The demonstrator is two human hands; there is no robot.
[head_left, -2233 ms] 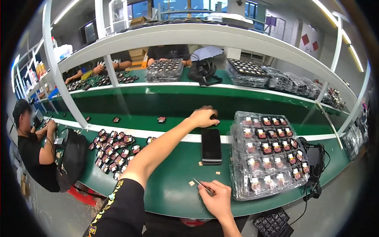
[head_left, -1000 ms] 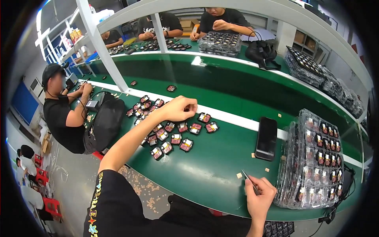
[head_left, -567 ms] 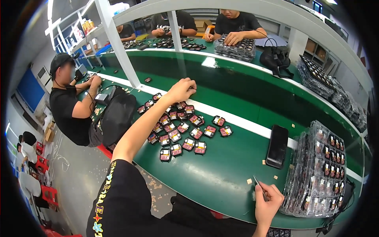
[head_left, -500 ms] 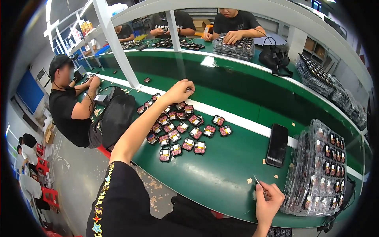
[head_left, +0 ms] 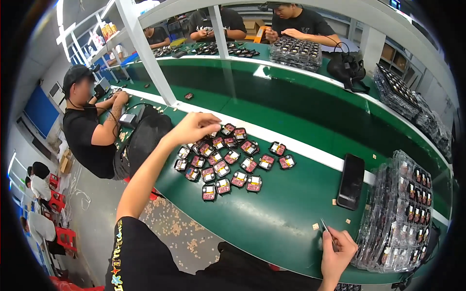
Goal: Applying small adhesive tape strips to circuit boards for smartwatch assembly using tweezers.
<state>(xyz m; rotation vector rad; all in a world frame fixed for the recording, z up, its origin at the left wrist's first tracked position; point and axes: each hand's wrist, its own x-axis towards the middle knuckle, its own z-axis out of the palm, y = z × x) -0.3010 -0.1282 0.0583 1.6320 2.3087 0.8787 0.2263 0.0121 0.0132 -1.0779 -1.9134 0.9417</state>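
Note:
My left hand (head_left: 195, 128) hovers over the far edge of a cluster of small black-cased electronic modules (head_left: 222, 168) on the green bench (head_left: 272, 213). Its thumb and fingers are apart, and I see nothing between them. The modules lie close together, showing reddish boards with white and yellow parts. At the near right, my right hand (head_left: 338, 250) is closed around thin metal tweezers (head_left: 324, 227), tips pointing up and away. Just left of the tips lies a small beige square piece (head_left: 315, 226). The left hand covers some of the farthest modules.
Right of my right hand stands a stack of clear plastic trays (head_left: 388, 218) filled with modules. A black phone (head_left: 351, 182) lies beside it. A black bag (head_left: 145, 140) sits left of the cluster, next to a co-worker (head_left: 87, 126). White uprights (head_left: 148, 53) rise from the bench; other people work across it.
My left hand has drawn back from beyond the cluster to its far edge, and its fingers have loosened. My right hand still holds the tweezers. The whole view has shifted slightly.

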